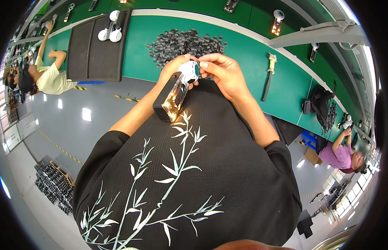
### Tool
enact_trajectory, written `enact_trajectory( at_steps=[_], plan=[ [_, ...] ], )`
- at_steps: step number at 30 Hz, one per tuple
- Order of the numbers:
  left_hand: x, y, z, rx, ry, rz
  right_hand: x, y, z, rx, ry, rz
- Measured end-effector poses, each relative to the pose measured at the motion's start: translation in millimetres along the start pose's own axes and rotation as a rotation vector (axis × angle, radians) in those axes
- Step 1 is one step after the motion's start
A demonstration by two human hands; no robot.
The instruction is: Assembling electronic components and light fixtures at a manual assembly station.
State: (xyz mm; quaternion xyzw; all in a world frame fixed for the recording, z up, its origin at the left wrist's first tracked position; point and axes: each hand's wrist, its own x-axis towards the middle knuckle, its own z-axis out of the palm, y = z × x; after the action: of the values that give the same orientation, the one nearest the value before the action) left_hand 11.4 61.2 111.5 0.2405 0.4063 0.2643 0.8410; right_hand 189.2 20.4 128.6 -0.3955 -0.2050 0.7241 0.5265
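Note:
My left hand (170, 70) is closed around a device with a white round head (188, 71) and a long black box body (167, 100) whose glossy face glows yellowish. The device leans with its head away from me, in front of my chest. At the right edge of that head, my right hand (225, 76) has its thumb and forefinger pinched together, the other fingers curled. Whatever lies between those fingertips is too small to make out. Just beyond both hands, a heap of small black round caps (183, 43) lies on the green table (240, 46).
A hammer (269, 75) with a pale wrapped head lies to the right. On the left, a black tray (87, 54) holds white-headed pieces (114, 35). A black bag (321, 102) sits farther right. Co-workers in a pale yellow shirt (52, 79) and a pink shirt (338, 156) are at the sides.

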Motion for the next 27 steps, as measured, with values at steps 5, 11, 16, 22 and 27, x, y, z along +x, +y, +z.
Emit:
enact_trajectory(
  at_steps=[5, 11, 16, 22, 27],
  plan=[
    [-1, 0, 8, 0.094, 0.044, 0.048, -3, 5, -1, -0.015, -0.049, -0.011],
    [-9, 5, 21, 0.218, 0.096, 0.096, -13, 0, 7, -0.216, 0.043, -0.062],
    [-14, 13, 30, 0.224, 0.121, 0.050, -15, -1, 11, -0.251, 0.037, -0.117],
    [-9, 5, 26, 0.206, 0.143, 0.044, -18, -4, 6, -0.399, -0.019, -0.055],
    [-8, -1, 22, 0.234, 0.115, 0.078, -11, 5, -3, -0.447, -0.052, -0.012]
  ],
)
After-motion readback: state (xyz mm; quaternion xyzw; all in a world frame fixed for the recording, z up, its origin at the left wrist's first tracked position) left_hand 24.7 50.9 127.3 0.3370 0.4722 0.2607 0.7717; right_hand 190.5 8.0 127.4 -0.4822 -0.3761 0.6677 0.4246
